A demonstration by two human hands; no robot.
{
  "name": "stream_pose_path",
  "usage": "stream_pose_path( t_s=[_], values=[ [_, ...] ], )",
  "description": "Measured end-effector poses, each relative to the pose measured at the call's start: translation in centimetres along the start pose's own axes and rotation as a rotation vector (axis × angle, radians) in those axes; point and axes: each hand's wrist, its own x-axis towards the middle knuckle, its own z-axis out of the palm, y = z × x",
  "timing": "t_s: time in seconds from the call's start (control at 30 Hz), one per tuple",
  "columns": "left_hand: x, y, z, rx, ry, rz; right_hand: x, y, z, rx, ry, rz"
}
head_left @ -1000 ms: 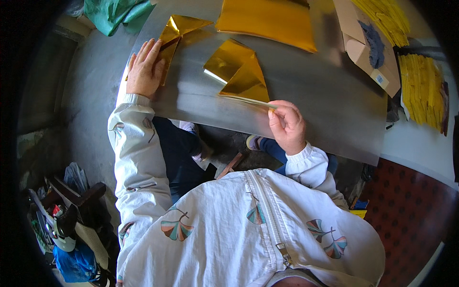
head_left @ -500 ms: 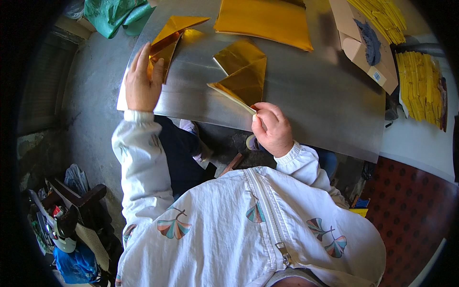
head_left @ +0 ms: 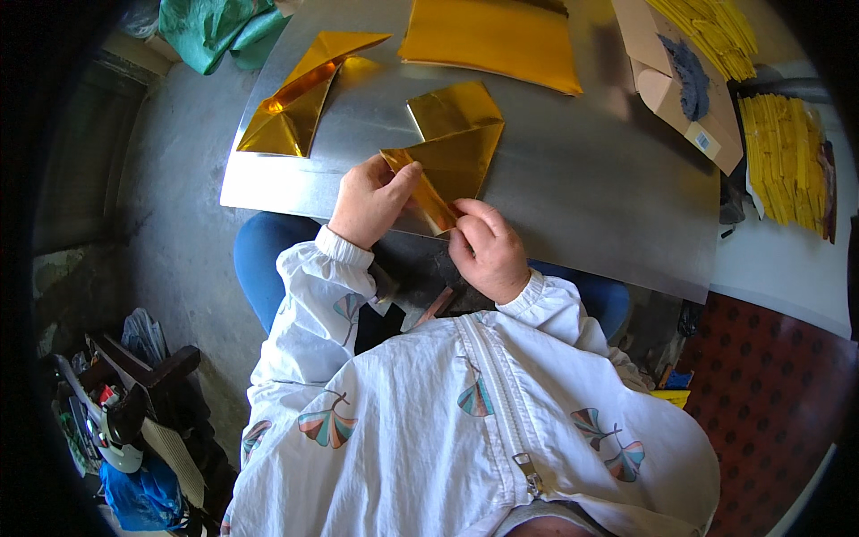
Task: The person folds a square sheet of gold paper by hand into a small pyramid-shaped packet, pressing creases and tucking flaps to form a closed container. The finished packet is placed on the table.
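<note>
Gold foil paper, partly folded, lies near the front edge of the metal table, its near edge raised. My left hand pinches the left end of that edge between thumb and fingers. At the near right corner, my right hand has its thumb and bent fingers closed on the same sheet. Left of them rests a folded gold foil piece, touched by neither hand. A stack of flat gold sheets lies at the far side of the table.
An opened cardboard box with dark grey material stands on the metal table at the far right. Bundles of yellow strips lie beyond it. A green bag is at the far left; clutter with a blue bag sits lower left.
My left hand has left the folded piece on the left and moved right to grip the middle sheet. The sheet's near edge is now lifted and turned toward me; my right hand keeps its hold.
</note>
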Motion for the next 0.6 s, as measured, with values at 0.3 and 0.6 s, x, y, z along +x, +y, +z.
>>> stream_pose_path(
  t_s=[0.3, 0.6],
  values=[
    [2.8, -0.1, -2.3, 0.494, -0.1, 0.164, 1.8, 2.8, -2.1, 0.033, -0.035, -0.061],
    [5.6, 2.5, -1.3, 1.017, -0.005, 0.468, 2.9, 7.8, -5.9, -0.216, -0.442, 0.079]
  ],
)
